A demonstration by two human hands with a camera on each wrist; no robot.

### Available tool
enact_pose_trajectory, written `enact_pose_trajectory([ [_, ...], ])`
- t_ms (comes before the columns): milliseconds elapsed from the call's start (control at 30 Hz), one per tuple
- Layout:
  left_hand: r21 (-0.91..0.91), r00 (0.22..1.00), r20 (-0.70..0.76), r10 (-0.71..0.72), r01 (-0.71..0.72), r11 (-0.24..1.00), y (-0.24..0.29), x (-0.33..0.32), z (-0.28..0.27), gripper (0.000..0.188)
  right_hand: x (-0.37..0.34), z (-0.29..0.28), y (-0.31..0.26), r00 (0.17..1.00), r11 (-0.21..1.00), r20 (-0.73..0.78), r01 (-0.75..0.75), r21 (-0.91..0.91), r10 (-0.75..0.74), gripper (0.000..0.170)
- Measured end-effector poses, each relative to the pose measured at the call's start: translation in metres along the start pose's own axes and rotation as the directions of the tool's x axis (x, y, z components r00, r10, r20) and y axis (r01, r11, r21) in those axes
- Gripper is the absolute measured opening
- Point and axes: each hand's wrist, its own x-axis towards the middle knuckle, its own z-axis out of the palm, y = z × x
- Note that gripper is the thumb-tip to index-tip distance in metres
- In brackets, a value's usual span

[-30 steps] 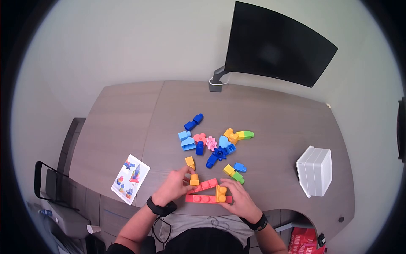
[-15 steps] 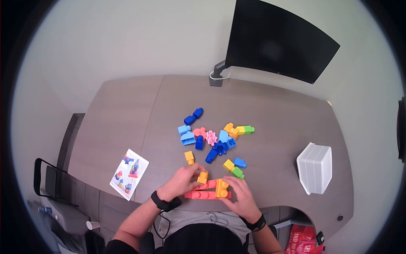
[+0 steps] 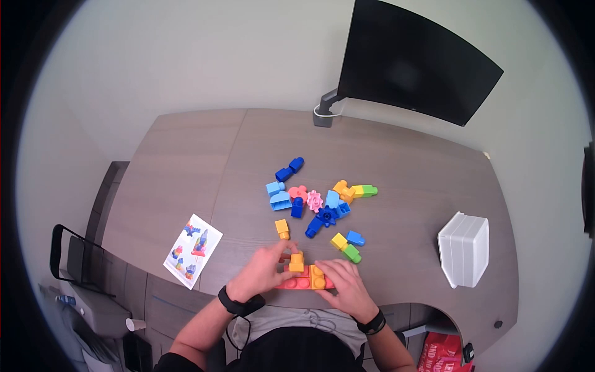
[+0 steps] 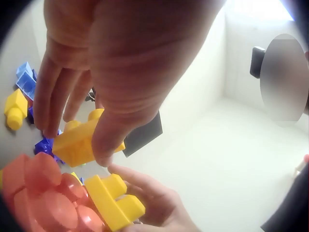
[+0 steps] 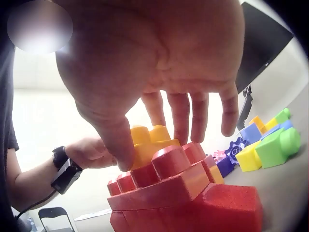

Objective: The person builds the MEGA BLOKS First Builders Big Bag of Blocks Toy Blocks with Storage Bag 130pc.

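Note:
Two long red bricks [image 3: 296, 283] lie side by side at the table's front edge, their round studs upward. A yellow two-stud brick [image 3: 318, 278] sits across them towards the right. My right hand [image 3: 347, 284] grips this brick, its thumb against the near side in the right wrist view and its fingers [image 5: 179, 116] on the far side. Pinched between the thumb and fingers of my left hand [image 3: 263, 271] is another yellow brick [image 4: 77, 142], close over the red bricks and left of the first. A loose yellow block [image 3: 282, 229] stands just beyond the left hand.
Several blue, pink, yellow and green blocks lie mid-table, with a pink gear [image 3: 315, 200] and a dark blue gear [image 3: 327, 216] among them. A picture sheet [image 3: 193, 252] lies left, a white tub [image 3: 463, 250] right. A monitor [image 3: 421, 61] hangs over the back edge.
My left hand has moved right with its yellow brick, along the red bricks. The gap between the red bricks' left ends has closed. The right hand stays at its yellow brick.

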Motion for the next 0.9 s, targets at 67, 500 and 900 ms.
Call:
enact_pose_trajectory([
  [67,0.027,1.0,0.019,0.011,-0.012,1.0,-0.002,-0.003,0.006,0.055,0.0,0.002,0.001,1.0,1.0,0.005,-0.008,0.013,0.008,0.077],
  [500,0.128,0.964,0.064,0.257,-0.263,0.956,0.004,-0.014,0.018,0.049,0.002,0.007,0.002,0.999,0.999,-0.011,-0.043,0.025,0.043,0.076],
  [900,0.109,0.984,0.077,0.159,-0.167,0.98,-0.009,-0.012,0.027,0.07,0.012,0.005,0.0,0.998,0.999,0.052,-0.034,-0.018,0.035,0.076],
])
